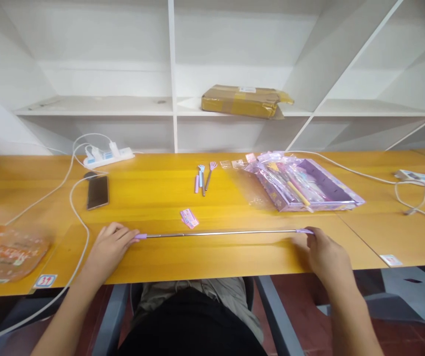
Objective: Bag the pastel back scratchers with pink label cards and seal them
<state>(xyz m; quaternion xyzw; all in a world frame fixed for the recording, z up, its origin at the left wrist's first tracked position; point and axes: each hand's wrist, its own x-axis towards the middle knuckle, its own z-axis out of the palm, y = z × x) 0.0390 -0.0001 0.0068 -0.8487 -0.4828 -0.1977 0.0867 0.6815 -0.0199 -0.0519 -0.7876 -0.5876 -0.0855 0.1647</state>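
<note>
The fingers (128, 236) of the left hand (108, 247) gripped one lilac end of a thin metal rod (227, 233), and those of the right hand (327, 254) pinched the other — the rod stretched nearly level between them over the counter's (153, 198) near side, though whether it touched the surface could not be told. Just beyond its middle lay small pink cards (189, 218); farther back, a blue hand-shaped head (201, 169) and a pink one (213, 166) lay close together. A purple tray (323, 183) of wrapped pieces (290, 183) sat to the right, a phone (98, 192) to the left.
</note>
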